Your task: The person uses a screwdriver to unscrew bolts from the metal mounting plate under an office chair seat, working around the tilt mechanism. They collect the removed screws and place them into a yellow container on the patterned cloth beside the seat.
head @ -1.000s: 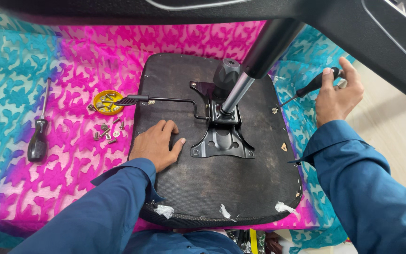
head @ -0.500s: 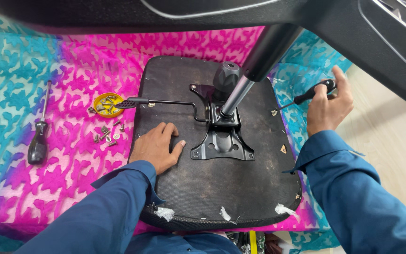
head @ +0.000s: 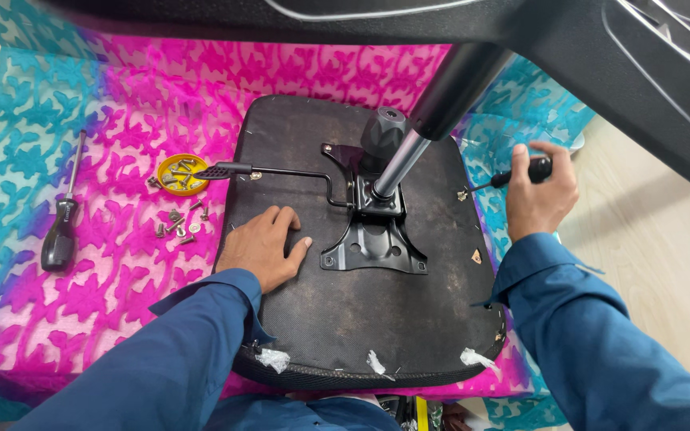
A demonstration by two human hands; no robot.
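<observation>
Head view: left hand flat, open on seat underside; right hand fisted around screwdriver.

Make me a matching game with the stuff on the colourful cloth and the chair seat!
Things:
1. yellow dish
2. black-handled screwdriver
3. left hand
4. right hand

Places or states:
A. lying alone at the cloth's far left
B. flat on the upturned chair seat
C. holding screws
D. gripping a tool at the seat's right edge

Pairs: 1-C, 2-A, 3-B, 4-D
</observation>
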